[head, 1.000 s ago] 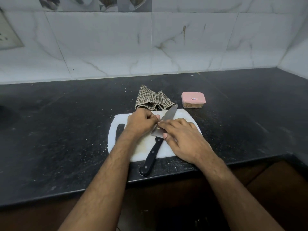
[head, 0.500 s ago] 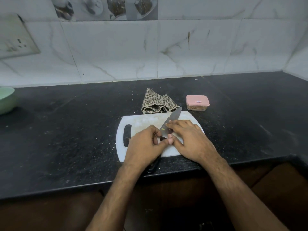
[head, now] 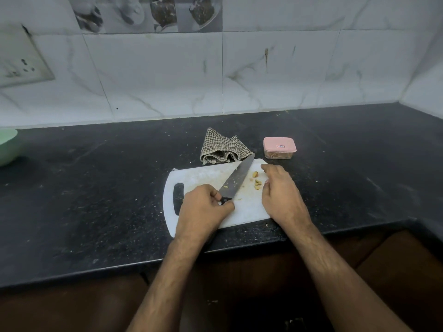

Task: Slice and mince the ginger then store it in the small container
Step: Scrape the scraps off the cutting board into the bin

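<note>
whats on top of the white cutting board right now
On the cutting board lie a few ginger pieces and the knife blade, its handle gripped by the left hand. The right hand rests beside the ginger. Both hands cover parts of the board.

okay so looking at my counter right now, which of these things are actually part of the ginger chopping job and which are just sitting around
Part of the job:
small yellowish ginger pieces
black-handled steel chef's knife, gripped by the left hand
white plastic cutting board
small clear container with pink lid
right hand, beside the ginger

Just lying about:
checked folded cloth
pale green bowl
</note>
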A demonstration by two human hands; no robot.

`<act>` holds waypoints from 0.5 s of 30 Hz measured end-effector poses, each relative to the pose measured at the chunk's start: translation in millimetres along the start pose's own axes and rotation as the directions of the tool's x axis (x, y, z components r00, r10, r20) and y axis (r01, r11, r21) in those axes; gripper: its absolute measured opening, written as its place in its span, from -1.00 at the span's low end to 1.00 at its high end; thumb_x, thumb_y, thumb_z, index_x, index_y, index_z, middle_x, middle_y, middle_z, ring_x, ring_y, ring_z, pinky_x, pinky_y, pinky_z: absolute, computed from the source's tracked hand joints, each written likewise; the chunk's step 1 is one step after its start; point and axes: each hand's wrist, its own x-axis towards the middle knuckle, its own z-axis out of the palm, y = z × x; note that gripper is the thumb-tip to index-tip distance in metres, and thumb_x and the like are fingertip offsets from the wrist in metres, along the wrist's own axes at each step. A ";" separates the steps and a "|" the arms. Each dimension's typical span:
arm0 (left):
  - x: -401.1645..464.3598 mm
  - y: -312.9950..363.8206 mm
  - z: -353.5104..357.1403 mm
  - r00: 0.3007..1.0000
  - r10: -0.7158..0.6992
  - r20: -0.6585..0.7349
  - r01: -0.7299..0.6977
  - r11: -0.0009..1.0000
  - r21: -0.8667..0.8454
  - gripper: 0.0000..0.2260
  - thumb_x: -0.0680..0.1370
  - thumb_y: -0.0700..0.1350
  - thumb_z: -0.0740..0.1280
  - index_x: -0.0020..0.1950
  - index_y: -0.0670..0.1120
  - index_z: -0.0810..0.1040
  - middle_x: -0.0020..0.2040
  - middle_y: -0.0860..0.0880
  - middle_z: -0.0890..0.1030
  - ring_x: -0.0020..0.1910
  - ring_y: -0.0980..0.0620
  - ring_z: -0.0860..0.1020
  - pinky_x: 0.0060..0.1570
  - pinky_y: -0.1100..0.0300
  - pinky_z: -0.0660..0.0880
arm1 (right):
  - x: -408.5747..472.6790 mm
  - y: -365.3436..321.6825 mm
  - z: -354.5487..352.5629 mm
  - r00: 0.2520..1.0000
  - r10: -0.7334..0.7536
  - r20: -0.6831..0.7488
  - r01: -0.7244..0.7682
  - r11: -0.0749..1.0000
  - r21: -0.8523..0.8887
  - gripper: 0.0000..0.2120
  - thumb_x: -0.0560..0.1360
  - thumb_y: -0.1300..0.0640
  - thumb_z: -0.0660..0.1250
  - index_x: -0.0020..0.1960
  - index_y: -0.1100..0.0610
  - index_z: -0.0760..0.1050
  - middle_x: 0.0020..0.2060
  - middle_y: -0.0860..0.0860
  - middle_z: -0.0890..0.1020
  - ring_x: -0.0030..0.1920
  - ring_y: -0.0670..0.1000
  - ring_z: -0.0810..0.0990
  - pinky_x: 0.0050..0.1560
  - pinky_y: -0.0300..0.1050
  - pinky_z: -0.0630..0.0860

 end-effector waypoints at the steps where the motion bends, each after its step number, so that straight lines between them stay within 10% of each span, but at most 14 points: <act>1: 1.2 -1.0 -1.9 1.000 -0.012 -0.001 0.012 1.000 -0.014 -0.86 0.39 -0.01 0.51 -0.18 -0.02 0.60 -0.37 0.09 0.59 -0.34 0.17 0.55 -0.26 0.20 0.52 | 0.0 0.3 0.7 1.000 0.004 0.009 -0.005 1.000 0.008 -0.56 0.57 0.31 0.18 0.44 0.16 0.36 0.25 0.08 0.49 0.25 0.08 0.45 0.23 0.09 0.48; 15: -16.3 -2.1 -33.7 1.000 -0.012 -0.024 0.012 1.000 -0.002 -0.83 0.49 -0.03 0.50 -0.25 -0.06 0.65 -0.39 0.01 0.66 -0.43 0.13 0.63 -0.43 0.41 0.41 | -1.5 -2.7 0.6 0.999 -0.051 -0.003 0.051 0.998 -0.037 -0.68 0.62 0.16 0.21 0.35 0.16 0.46 0.20 0.06 0.50 0.20 0.06 0.47 0.18 0.04 0.50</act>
